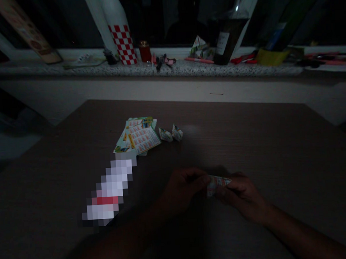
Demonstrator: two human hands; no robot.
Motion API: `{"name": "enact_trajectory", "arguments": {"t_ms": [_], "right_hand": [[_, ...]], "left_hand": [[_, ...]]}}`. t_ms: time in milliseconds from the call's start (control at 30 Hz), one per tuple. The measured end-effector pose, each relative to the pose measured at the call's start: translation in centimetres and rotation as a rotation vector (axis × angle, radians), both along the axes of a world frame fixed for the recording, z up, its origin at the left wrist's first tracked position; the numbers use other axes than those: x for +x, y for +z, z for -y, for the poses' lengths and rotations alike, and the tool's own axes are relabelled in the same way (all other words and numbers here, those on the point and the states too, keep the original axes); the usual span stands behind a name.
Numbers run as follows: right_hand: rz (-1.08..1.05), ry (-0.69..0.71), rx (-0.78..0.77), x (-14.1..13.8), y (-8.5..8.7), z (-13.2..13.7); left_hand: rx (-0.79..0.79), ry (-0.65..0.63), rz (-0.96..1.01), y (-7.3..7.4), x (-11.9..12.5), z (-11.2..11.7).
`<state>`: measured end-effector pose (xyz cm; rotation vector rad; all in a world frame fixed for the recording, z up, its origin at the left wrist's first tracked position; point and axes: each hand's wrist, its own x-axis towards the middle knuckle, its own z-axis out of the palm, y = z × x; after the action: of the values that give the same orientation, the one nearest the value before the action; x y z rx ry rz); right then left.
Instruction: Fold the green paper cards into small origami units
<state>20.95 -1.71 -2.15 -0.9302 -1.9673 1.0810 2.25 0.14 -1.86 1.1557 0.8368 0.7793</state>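
Between my two hands is a small folded piece of printed paper (213,183), held just above the brown table (264,139). My left hand (185,187) pinches its left end between thumb and fingers. Its right part is gripped by my right hand (244,197), with the thumb on the near face. Farther back on the table stand two small folded paper shapes (171,134), side by side. Left of them lies a loose pile of printed calendar sheets (142,137), white with green and yellow parts.
A pixelated bright oblong (112,188) lies left of my hands. Along the granite windowsill (169,69) stand a red-and-white checkered bottle (122,39), a small red jar (145,52), a dark labelled container (228,42), a green bottle (291,13) and a larger folded paper piece (199,45).
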Motion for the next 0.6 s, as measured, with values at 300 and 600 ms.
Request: {"name": "enact_trajectory", "arguments": {"t_ms": [300,600], "right_hand": [[0.006,-0.048,0.006,-0.03,0.10,0.30],[-0.009,-0.096,0.050,0.04,0.28,0.24]], "left_hand": [[-0.017,-0.002,0.051,0.13,-0.06,0.07],[-0.012,-0.010,0.006,0.19,-0.05,0.12]]}}
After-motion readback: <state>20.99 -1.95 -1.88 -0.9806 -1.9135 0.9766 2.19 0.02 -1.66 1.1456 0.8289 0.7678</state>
